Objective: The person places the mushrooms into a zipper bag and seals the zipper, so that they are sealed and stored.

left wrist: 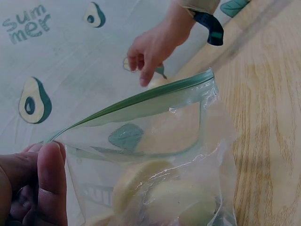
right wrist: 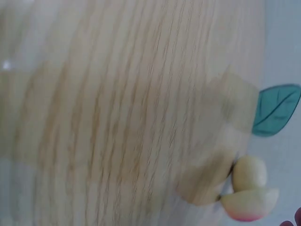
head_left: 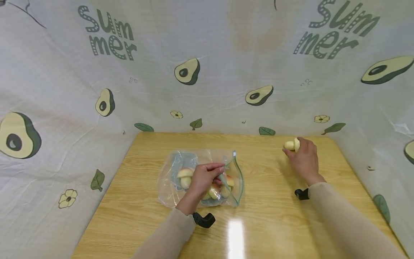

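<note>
My left hand [head_left: 206,178] pinches the edge of a clear zip bag [head_left: 168,198] near its green zip strip [left wrist: 141,98], between thumb and fingers. The bag lies with its mouth toward the right. Inside it are several toy mushrooms with pale stems and yellow-red caps, one mushroom [head_left: 185,177] near the bag's left side. At the table's back right, my right hand [head_left: 304,158] is over another toy mushroom [head_left: 290,145] lying on its side. Its fingertips [right wrist: 298,217] show just apart from that mushroom's cap in the right wrist view; the thumb is hidden there.
The wooden table [head_left: 129,223] meets a pale cloth [head_left: 220,111] printed with avocados and leaves at its back and sides. A black wrist mount [head_left: 204,220] sits at my left wrist, another mount [head_left: 302,194] at the right.
</note>
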Action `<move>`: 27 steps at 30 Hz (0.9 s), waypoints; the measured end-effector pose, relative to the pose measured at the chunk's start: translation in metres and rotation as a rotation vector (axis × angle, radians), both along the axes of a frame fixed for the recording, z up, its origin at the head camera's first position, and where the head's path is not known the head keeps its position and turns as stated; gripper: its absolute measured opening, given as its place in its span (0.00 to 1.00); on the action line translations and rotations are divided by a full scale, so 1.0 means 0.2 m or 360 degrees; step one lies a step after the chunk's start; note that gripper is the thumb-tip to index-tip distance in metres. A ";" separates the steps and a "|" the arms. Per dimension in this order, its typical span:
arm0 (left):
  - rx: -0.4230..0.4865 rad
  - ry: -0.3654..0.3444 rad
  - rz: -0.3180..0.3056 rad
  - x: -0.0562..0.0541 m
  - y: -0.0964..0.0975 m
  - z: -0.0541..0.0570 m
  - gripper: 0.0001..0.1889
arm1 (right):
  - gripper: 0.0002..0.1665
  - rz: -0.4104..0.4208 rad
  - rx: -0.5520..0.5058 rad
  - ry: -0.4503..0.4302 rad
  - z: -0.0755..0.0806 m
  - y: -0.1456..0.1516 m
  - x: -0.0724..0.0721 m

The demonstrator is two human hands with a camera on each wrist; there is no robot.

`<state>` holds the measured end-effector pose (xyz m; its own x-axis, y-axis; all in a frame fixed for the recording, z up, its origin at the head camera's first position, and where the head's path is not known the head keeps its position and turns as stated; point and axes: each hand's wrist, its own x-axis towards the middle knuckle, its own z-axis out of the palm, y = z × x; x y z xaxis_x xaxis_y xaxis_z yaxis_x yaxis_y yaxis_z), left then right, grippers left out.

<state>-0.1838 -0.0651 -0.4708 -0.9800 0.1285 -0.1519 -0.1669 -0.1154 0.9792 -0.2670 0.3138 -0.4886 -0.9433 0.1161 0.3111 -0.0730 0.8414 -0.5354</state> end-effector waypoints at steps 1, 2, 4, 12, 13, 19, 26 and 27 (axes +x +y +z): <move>-0.0002 0.0000 -0.0001 0.00 0.00 0.00 0.13 | 0.44 -0.0017 0.0004 -0.0009 -0.01 0.02 -0.01; -0.0002 -0.0009 -0.0001 0.00 0.00 0.00 0.13 | 0.45 -0.0036 0.0015 -0.0029 -0.02 0.03 -0.03; -0.0006 -0.0020 -0.0006 0.00 0.00 -0.01 0.13 | 0.47 -0.0065 0.0036 -0.0089 -0.03 0.06 -0.05; -0.0004 -0.0023 -0.0003 -0.01 0.00 -0.02 0.13 | 0.55 -0.0112 0.0056 -0.0257 -0.07 0.13 -0.13; 0.0000 -0.0026 -0.0002 -0.01 0.00 -0.02 0.13 | 0.55 -0.0110 0.0049 -0.0262 -0.07 0.13 -0.14; 0.0028 -0.0049 0.0004 -0.01 0.00 -0.02 0.13 | 0.53 -0.0062 0.0024 -0.0225 -0.11 0.13 -0.18; 0.0027 -0.0027 -0.0002 -0.02 0.00 -0.04 0.13 | 0.49 -0.0029 -0.0032 -0.0216 -0.15 0.13 -0.21; 0.0024 -0.0026 -0.0001 -0.02 0.00 -0.04 0.13 | 0.49 -0.0026 -0.0039 -0.0216 -0.15 0.13 -0.22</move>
